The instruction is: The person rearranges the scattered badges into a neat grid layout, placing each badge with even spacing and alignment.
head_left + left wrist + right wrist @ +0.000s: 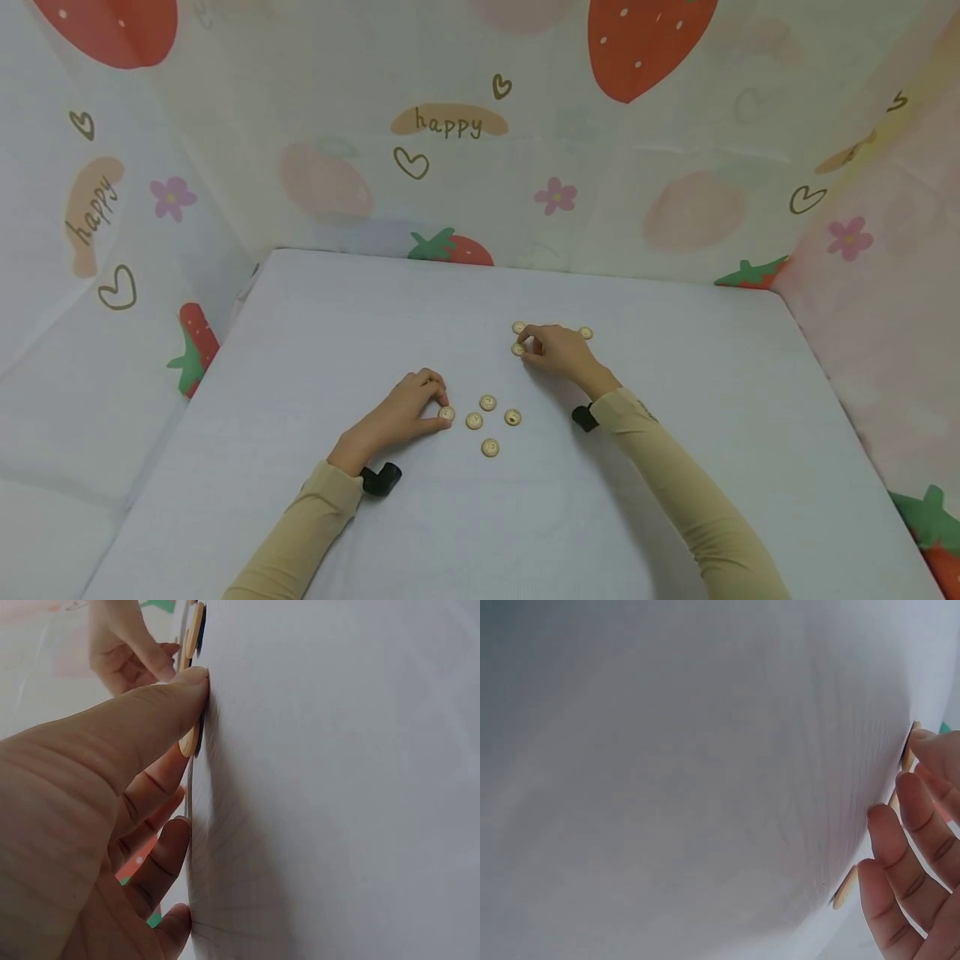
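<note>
My left hand (pixel 405 410) pinches a small round wooden disc (pixel 447 412) between thumb and fingers, low over the white cloth. In the left wrist view that disc (pixel 189 741) stands out edge-on below the thumb. Farther off, my right hand (pixel 558 352) has thumb and index finger on another such disc (pixel 518 350); the right wrist view shows this disc (pixel 908 750) at the fingertips. Just behind it lies a disc (pixel 518 327), and one more disc (pixel 587 332) lies beyond the knuckles. The right hand's other fingers (pixel 889 832) are loosely bent.
Between the hands, several loose discs lie grouped: an upper disc (pixel 487 402), a left disc (pixel 474 421), a right disc (pixel 513 417) and a front disc (pixel 490 447). A white cloth covers the table (pixel 360 308). Behind it hangs a strawberry-print curtain (pixel 600 167).
</note>
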Available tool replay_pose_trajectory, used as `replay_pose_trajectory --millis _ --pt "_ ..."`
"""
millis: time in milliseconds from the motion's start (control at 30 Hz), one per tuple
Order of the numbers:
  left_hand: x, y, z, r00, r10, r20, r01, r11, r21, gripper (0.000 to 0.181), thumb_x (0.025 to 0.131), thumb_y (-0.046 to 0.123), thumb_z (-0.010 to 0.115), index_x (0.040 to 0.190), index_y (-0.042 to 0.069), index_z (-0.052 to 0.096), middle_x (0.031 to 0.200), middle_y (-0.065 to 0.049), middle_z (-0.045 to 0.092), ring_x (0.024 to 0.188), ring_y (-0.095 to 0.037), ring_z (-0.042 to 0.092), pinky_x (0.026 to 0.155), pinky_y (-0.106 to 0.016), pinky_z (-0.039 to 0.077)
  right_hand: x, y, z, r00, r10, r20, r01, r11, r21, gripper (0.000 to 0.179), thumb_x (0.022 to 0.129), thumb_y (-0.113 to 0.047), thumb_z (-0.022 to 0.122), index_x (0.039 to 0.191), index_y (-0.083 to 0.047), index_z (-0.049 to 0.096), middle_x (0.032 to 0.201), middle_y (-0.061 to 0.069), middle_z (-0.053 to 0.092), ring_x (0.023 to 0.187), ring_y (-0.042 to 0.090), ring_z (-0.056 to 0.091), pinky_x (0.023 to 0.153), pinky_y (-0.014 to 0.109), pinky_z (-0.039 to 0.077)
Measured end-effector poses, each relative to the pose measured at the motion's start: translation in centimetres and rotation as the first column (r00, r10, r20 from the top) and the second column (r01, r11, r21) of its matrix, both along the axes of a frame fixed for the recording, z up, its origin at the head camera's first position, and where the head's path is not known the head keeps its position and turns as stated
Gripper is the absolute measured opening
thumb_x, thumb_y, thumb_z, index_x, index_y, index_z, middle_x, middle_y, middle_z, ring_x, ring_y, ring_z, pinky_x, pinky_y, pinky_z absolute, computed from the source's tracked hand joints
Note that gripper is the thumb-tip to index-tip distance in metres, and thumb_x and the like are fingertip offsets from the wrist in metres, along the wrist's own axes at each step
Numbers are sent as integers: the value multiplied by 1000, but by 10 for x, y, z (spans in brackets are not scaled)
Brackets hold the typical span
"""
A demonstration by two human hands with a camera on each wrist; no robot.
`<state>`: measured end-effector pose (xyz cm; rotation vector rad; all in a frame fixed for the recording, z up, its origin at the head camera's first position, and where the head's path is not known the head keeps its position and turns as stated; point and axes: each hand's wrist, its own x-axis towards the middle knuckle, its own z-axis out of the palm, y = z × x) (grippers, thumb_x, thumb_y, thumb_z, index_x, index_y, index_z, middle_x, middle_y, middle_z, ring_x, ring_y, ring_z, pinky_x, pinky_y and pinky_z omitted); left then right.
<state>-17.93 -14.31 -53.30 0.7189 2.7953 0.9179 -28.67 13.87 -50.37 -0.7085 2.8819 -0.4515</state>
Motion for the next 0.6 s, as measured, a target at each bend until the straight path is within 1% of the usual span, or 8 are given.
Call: replay_pose_trajectory --millis 200,433,600 --pt "1 0 2 1000 2 -1 -2 1000 0 20 82 32 71 90 18 58 117 -1 49 110 -22 44 98 -40 36 8 1 3 999 17 -33 -17 1000 1 22 85 -24 65 106 -18 65 78 -2 58 69 12 50 56 24 39" --pt "1 1 3 1000 -2 3 2 1000 4 21 82 31 71 90 17 58 116 -1 49 108 -21 44 97 -40 36 18 3 6 1000 23 1 -23 999 -24 22 86 -24 64 106 -17 66 76 -3 58 64 11 49 56 24 39" --pt "1 0 2 1000 0 4 0 1000 4 21 81 32 71 90 17 58 116 0 49 107 -21 44 96 -40 36 25 4 8 999 48 -8 -49 998 -34 23 84 -24 66 106 -17 66 75 -4 59 62 9 49 55 24 40"
